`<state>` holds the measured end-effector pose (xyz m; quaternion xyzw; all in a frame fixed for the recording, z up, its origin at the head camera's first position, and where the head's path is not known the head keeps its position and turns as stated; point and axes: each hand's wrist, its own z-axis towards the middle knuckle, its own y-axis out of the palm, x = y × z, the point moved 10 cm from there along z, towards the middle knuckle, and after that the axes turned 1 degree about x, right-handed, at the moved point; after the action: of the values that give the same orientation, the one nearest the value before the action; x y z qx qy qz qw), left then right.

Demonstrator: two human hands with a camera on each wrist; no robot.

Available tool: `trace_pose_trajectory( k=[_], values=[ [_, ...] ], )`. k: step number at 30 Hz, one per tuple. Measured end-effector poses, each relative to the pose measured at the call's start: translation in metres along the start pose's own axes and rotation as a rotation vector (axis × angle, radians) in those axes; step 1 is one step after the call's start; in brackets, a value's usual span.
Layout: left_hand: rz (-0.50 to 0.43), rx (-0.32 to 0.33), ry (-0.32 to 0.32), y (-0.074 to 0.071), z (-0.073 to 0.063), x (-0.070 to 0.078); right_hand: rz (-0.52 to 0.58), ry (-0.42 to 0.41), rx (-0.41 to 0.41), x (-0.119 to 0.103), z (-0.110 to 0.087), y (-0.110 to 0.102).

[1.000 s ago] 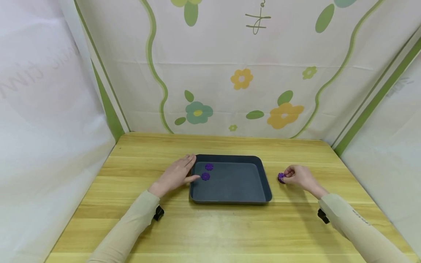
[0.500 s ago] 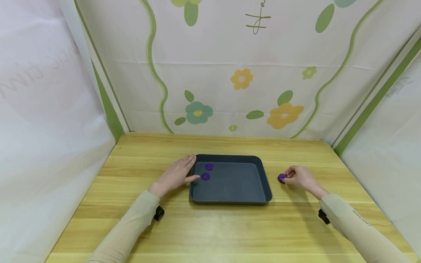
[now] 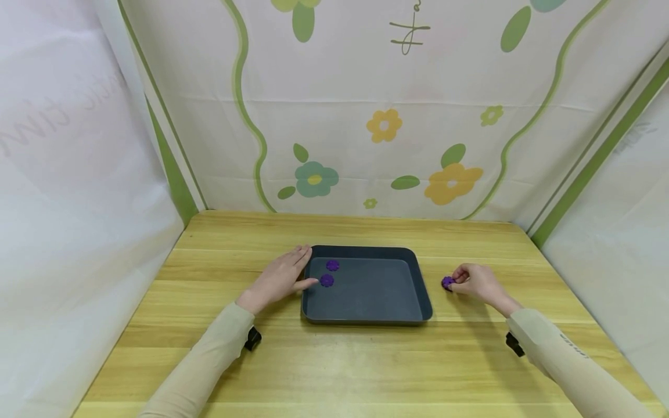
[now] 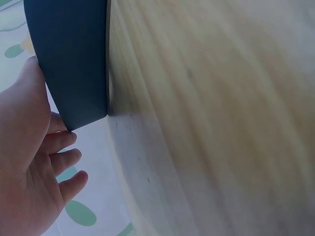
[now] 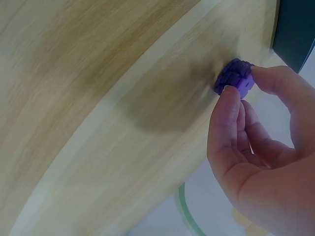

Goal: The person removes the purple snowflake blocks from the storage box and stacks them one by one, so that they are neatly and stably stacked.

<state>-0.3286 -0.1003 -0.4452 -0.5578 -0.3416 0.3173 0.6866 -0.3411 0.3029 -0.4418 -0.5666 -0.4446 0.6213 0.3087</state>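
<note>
Low over the tabletop, right of the tray, my right hand point(image 3: 478, 283) pinches purple notched plastic discs point(image 3: 448, 283) between thumb and fingertips. Seen from the right wrist, these discs point(image 5: 235, 77) look like a small stack, though their number is hard to tell. A dark grey rectangular tray point(image 3: 366, 319) lies mid-table. My left hand point(image 3: 279, 276) rests on its left rim near the far corner, fingers extended and thumb over the edge. Inside the tray, near that thumb, lie two flat purple discs, a farther one point(image 3: 332, 265) and a nearer one point(image 3: 326, 281).
The wooden table point(image 3: 334, 371) extends around the tray on all sides. White fabric with printed flowers point(image 3: 334, 128) rises behind it, and plain-looking fabric panels point(image 3: 78, 203) close off both sides.
The discs in my right hand have tilted slightly and that hand has shifted by a tiny amount. My left hand, the tray and the two discs inside it stay where they were.
</note>
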Motion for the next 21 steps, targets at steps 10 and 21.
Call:
trace_pose_trajectory(
  k=[10, 21],
  values=[
    [-0.004, 0.003, 0.000, -0.0007, -0.0002, 0.0006, 0.000, 0.007, -0.007, 0.0007, -0.0006, -0.0003],
    [-0.018, 0.009, 0.000, -0.0009, -0.0004, 0.0001, 0.012, 0.009, -0.001, 0.0006, -0.0012, -0.0012]
  ],
)
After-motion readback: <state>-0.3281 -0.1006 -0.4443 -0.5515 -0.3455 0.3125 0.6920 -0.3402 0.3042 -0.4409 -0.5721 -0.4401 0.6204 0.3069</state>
